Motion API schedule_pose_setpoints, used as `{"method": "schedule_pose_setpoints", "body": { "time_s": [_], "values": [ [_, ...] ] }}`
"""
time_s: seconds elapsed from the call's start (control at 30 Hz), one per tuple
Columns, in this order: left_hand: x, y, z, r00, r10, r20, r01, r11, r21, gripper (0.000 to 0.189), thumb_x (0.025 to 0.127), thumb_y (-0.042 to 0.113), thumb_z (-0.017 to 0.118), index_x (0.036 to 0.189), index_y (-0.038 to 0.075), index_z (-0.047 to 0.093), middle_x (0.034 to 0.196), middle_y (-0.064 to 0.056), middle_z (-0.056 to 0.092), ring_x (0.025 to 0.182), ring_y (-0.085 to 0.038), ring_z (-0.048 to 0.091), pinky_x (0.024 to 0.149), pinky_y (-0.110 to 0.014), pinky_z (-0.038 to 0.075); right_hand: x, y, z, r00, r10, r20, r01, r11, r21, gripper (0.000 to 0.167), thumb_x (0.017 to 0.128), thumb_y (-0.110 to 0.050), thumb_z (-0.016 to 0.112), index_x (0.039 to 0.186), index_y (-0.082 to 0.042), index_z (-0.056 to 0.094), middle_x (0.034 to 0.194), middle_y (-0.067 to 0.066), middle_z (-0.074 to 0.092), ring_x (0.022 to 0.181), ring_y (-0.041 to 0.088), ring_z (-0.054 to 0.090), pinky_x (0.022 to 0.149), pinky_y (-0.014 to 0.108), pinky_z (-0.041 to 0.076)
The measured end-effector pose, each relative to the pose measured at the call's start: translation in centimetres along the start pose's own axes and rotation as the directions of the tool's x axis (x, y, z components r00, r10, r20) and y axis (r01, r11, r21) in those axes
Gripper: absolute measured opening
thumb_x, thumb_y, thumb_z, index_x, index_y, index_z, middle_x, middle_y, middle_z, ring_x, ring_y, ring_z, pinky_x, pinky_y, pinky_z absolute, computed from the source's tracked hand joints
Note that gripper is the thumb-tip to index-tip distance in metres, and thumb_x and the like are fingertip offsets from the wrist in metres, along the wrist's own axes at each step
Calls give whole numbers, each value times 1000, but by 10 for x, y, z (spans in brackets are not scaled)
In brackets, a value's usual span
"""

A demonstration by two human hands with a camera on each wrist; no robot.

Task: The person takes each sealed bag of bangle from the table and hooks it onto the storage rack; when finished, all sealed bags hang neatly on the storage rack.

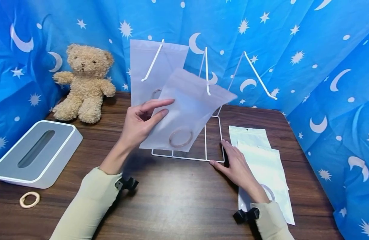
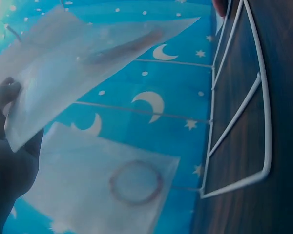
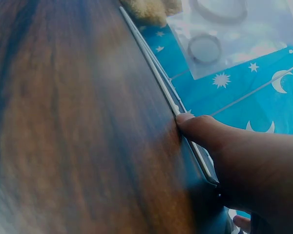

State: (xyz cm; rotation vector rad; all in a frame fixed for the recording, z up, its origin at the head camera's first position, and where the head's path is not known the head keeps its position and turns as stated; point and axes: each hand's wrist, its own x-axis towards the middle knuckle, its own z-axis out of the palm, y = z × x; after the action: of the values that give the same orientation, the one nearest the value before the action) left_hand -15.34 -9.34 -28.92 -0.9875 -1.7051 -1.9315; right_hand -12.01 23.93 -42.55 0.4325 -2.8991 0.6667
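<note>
My left hand [image 1: 139,125] grips the left edge of a frosted zip bag [image 1: 184,103] with a thin bangle [image 1: 180,138] inside. The bag is tilted, its upper edge by the middle prong [image 1: 207,71] of a white wire rack [image 1: 187,158]; whether the prong passes through it I cannot tell. Another frosted bag [image 1: 154,63] with a ring in it hangs on the rack's left prong [image 1: 152,60]. At the front right corner of the rack's base, my right hand [image 1: 237,163] rests with fairly straight fingers. Its thumb [image 3: 200,127] touches the front wire in the right wrist view.
Several more bags [image 1: 262,160] lie stacked at the right, one holding a ring. The right prong [image 1: 259,75] carries nothing. A teddy bear [image 1: 85,81] sits at the back left, with a tissue box [image 1: 37,153] and a loose pale ring [image 1: 29,200] nearer. Blue curtains [image 1: 322,83] enclose the table.
</note>
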Motion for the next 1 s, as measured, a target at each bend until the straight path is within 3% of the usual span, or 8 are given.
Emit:
{"method": "schedule_pose_setpoints", "body": {
  "time_s": [0.1,0.2,0.33,0.57,0.67,0.77,0.9,1.0],
  "values": [
    [5,-16,6,999,7,-48,-6,1000,19,28,86,-18,63,113,-13,67,113,-21,68,80,-14,60,65,-18,42,-1,0,2,1000,4,5,-4,1000,0,92,87,-58,66,151,-1,33,152,23,35,139,39,31,111,55,22],
    [12,-30,10,996,22,-91,-16,997,74,28,86,-14,65,114,-10,68,99,-21,70,59,-14,32,49,-22,23,-2,-1,2,1000,11,11,-11,1000,-1,92,87,-59,66,151,-2,32,152,22,35,139,38,31,111,55,22],
    [23,-44,16,988,3,-157,15,993,118,27,87,-9,67,114,-6,70,71,-17,58,57,-19,21,46,-26,17,-2,-2,2,1000,17,12,-17,1000,-1,92,86,-59,66,151,-2,33,152,22,36,140,38,31,111,55,22],
    [49,-59,24,979,-43,-200,55,997,53,27,87,-8,67,115,-6,69,100,-14,72,52,-12,21,45,-23,19,0,0,-1,1000,22,7,-22,1000,-9,93,87,-59,65,151,-1,33,152,23,35,139,38,31,111,55,22],
    [54,-63,24,979,-24,-204,37,997,61,27,87,-10,67,114,-7,69,83,-18,68,51,-12,21,45,-23,16,0,0,-1,1000,18,10,-18,1000,-12,93,86,-59,66,151,-1,33,152,23,35,138,39,32,111,55,23],
    [56,-66,23,978,-17,-208,33,997,74,27,87,-9,67,114,-7,69,64,-21,51,51,-13,21,44,-23,16,1,-1,-1,1000,18,13,-17,1000,-12,93,87,-59,66,151,-1,33,152,22,35,139,39,32,111,56,22],
    [57,-66,22,977,-26,-212,49,993,104,27,87,-8,68,114,-5,70,63,-21,48,51,-14,22,44,-23,16,0,-1,-2,999,28,15,-28,1000,-8,93,86,-60,65,151,-2,33,152,22,35,140,38,31,111,56,22],
    [57,-66,22,979,-23,-201,53,988,146,28,87,-8,67,115,-5,70,81,-18,66,52,-14,24,45,-24,20,0,-1,-2,999,37,17,-37,999,-9,93,86,-61,65,152,-2,33,153,22,34,140,38,30,111,55,22]
  ]
}}
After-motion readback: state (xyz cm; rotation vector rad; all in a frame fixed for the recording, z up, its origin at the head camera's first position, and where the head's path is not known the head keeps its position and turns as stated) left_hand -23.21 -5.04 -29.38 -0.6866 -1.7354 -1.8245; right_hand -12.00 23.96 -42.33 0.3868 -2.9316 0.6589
